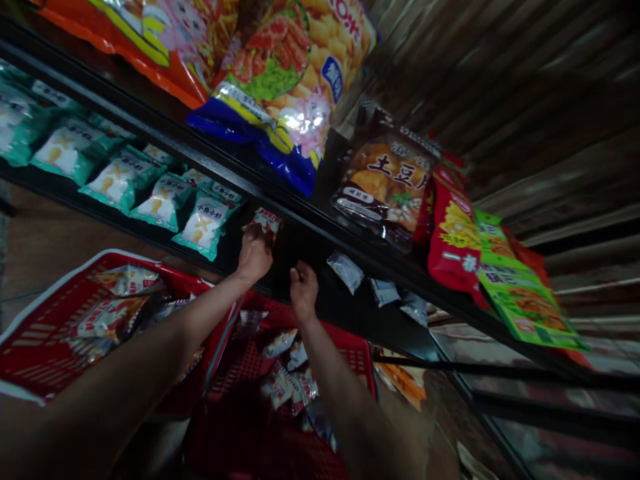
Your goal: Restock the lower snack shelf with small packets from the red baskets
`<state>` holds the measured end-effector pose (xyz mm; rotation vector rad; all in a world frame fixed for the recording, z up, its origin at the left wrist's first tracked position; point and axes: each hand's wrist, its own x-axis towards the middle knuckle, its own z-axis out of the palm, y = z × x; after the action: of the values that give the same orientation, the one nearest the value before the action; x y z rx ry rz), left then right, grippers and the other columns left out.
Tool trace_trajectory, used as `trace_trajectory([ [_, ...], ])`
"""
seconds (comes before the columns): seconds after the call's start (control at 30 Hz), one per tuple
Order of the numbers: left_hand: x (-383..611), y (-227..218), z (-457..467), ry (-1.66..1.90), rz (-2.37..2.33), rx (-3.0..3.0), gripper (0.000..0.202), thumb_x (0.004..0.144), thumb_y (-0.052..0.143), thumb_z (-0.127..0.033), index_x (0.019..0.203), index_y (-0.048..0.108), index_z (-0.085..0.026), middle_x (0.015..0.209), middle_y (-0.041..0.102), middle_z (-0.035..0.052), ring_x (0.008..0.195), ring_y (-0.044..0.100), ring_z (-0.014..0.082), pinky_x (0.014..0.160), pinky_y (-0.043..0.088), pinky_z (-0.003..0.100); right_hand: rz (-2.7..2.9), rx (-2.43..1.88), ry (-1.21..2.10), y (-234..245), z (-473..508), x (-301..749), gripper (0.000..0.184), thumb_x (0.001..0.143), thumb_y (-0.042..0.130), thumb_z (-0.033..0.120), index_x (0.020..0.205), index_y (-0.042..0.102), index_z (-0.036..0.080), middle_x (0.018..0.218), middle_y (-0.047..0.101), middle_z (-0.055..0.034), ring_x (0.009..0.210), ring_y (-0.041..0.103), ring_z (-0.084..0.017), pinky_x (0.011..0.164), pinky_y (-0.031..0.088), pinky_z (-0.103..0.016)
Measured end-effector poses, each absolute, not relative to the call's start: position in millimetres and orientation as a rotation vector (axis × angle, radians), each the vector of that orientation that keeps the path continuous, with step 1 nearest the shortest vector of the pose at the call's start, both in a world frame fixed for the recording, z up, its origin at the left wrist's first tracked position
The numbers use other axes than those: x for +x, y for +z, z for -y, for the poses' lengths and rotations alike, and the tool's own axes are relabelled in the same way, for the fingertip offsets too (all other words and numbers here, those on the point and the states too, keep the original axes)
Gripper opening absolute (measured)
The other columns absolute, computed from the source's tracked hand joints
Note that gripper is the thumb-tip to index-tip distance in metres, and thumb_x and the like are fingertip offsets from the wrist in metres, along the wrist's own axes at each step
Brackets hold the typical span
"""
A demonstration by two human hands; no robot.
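Note:
My left hand [256, 257] reaches onto the lower black shelf, its fingers closed on a small snack packet [269, 221] with a red and white front. My fingers cover part of this packet. Just to its left stands a row of teal and white snack packets [204, 221]. My right hand [303, 290] is at the same shelf, over its front edge, with fingers curled in and no packet visible in them. Several small silvery packets [345, 271] lie on the shelf to its right. Below my forearms a red basket [357, 353] contains loose small packets [280, 387].
A second red basket [30, 353] with snack packets [107, 319] stands at the left. Above my hands runs the upper shelf's black edge [215, 170], carrying large chip bags [285, 87], a brown potato-chip bag [387, 177], a red bag [453, 233] and green packets [525, 293].

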<state>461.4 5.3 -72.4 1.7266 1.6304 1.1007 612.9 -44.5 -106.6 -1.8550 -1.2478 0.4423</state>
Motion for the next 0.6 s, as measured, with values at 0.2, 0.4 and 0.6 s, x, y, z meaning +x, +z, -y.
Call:
trace_trajectory([
  [0.2,480.2,-44.0,31.4,0.908,-1.500,1.729,0.033,0.082,0.042,-0.007,0.099,0.068,-0.017,0.112,0.063,0.0085,0.107,0.060,0.0209,0.100,0.043,0.029,1.624,-2.284,-0.118,-65.9,55.0,734.8,0.057,0.078,0.053,0.027,0.133,0.044,0.011,0.144,0.038,-0.0195,0.138,0.023,-0.033,0.110,0.019,-0.054],
  [0.4,500.6,-60.0,44.7,0.863,-1.365,1.757,0.033,0.080,0.043,-0.004,0.095,0.069,-0.017,0.121,0.061,0.0073,0.110,0.060,0.0186,0.101,0.042,0.027,1.670,-2.461,0.243,-66.2,27.8,778.9,0.056,0.067,0.063,0.021,0.122,0.055,0.014,0.134,0.051,-0.0185,0.132,0.037,-0.035,0.105,0.032,-0.047],
  [0.6,505.9,-68.0,52.1,0.802,-1.349,1.748,0.033,0.079,0.043,-0.003,0.094,0.070,-0.016,0.121,0.061,0.0076,0.109,0.060,0.0187,0.101,0.042,0.028,1.625,-2.270,0.292,-75.2,53.9,740.1,0.047,0.071,0.059,0.016,0.117,0.060,0.019,0.123,0.060,-0.0156,0.119,0.052,-0.032,0.101,0.038,-0.043],
])
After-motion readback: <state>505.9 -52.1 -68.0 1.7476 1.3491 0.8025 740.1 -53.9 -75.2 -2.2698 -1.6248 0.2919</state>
